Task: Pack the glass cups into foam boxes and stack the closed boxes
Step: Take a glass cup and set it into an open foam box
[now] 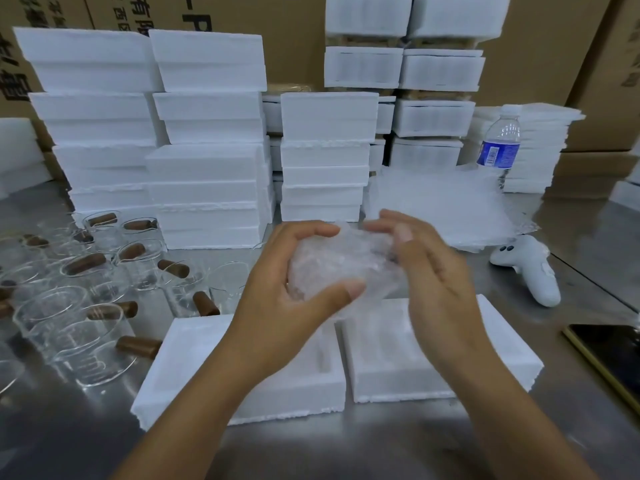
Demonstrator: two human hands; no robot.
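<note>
I read the stacks of closed foam boxes (207, 133) at the back of the steel table (346, 445) as finished work. Nearer me, two open foam box halves (194, 368) lie side by side with their cavities up, and I can't see a cup in either. A pile of bubble-wrap sheets (443, 202) sits behind them on the right. Bare glass cups (69, 323) with brown handles crowd the left of the table.

Above the halves, my left hand (287, 292) curls thumb and fingers round a wrapped bundle (336, 265). My right hand (433, 282) lays near-straight fingers against its far side.

I judge this to be the wrapping step, with a cup probably inside, though the wrap hides it. Next, the loose wrap needs tucking in and the bundle lowering into a cavity.
</note>
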